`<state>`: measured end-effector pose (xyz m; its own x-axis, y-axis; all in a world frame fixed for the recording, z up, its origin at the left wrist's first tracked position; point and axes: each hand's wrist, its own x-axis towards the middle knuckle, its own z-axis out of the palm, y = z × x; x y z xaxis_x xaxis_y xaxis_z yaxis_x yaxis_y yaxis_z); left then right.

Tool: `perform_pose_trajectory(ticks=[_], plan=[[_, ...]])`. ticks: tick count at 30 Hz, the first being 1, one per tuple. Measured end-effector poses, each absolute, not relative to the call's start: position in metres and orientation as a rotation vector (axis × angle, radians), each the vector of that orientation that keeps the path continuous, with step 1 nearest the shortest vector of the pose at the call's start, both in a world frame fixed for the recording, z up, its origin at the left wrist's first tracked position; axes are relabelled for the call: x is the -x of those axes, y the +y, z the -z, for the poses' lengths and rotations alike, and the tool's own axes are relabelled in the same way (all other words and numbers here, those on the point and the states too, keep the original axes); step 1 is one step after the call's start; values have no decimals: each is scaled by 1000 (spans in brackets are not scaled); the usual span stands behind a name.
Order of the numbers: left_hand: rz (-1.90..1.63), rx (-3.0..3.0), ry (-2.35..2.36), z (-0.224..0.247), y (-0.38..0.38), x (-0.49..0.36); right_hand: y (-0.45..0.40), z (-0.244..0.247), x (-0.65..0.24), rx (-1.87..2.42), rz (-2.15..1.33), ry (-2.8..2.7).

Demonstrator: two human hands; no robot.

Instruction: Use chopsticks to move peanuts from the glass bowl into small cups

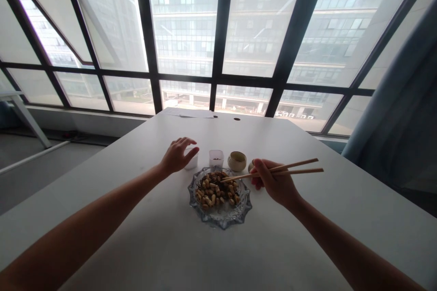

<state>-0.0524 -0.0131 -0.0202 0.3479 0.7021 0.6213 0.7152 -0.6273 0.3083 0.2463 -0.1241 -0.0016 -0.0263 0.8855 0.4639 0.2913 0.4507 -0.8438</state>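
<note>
My right hand (275, 179) grips a pair of chopsticks (297, 168), whose tips reach into the peanuts (213, 191) in a scalloped glass plate (223, 223). Darker, smaller pieces lie among the peanuts toward the back; I cannot make out their kind. My left hand (178, 154) hovers with its fingers apart beside a white plastic cup (192, 162), partly covering it; whether they touch is unclear. A clear square cup (216, 158) with a few small dark bits inside stands behind the plate. Right of it is a round ceramic cup (236, 161). Another cup (251, 166) is mostly hidden by my right hand.
Everything stands on a long white table (143, 236). Papers (186, 113) and two dark round holes are at its far end. Tall black-framed windows rise behind it. A blue-grey curtain (396, 100) hangs at the right, and another white table (27, 113) is at the left.
</note>
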Motion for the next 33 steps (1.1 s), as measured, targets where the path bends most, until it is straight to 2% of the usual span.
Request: perform_pose_trajectory(ticks=[7,19,27,33], plan=[[1427,2513,-1320,67,-11,75,-144,12,-240,1131,-755,-1622],[1451,2500,-1402,77,-7,76,-151,16,-241,939,-533,-1937],[1385,2528,-1514,80,-5,75,-139,24,-247,1070,-531,-1418],[1330,2565,-1610,80,-5,75,-122,37,-249,1066,-769,-1004]])
